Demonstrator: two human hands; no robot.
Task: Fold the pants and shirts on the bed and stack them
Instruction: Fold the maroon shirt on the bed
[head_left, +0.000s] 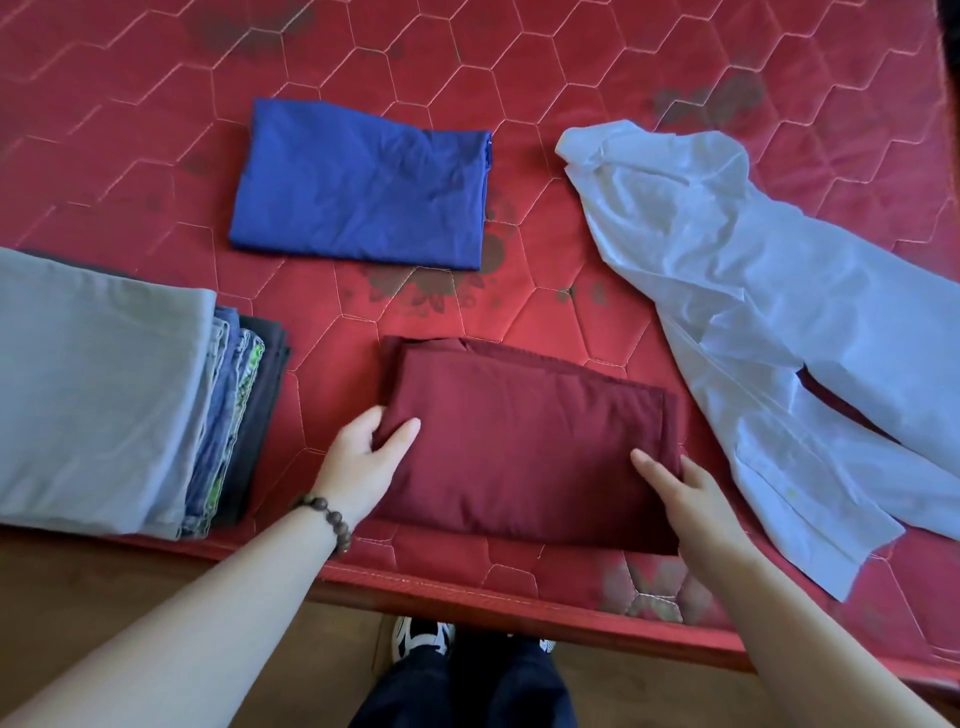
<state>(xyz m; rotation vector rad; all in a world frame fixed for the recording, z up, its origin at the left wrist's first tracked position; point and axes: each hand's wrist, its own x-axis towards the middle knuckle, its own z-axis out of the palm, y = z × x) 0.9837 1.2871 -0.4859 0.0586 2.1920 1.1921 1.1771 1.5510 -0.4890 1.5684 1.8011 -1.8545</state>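
Gripping the left edge of a folded maroon garment (524, 441), the left hand (363, 462) has its thumb on top of the cloth and its fingers (371, 418) curled round the edge. Right hand (691, 499) lies on the garment's lower right corner, fingers (652, 467) fairly straight and resting flat on the cloth; whether the thumb pinches the edge cannot be told. Maroon garment sits near the front edge of the bed (156, 130), a red quilted mattress with a hexagon stitch pattern. Beaded bracelet (324, 517) on the left wrist. Folded blue garment (363, 187) lies further back, apart from the maroon one. Left side: stack of folded clothes (104, 395), grey piece on top, denim, green-patterned and dark layers showing at its right edge. Right side: pale blue shirt (769, 306) lies unfolded and crumpled, stretching from mid-bed to the front edge, just beside the maroon garment. Below the bed edge, dark trousers (467, 686) and a black-and-white shoe (421, 636) on a brown floor.
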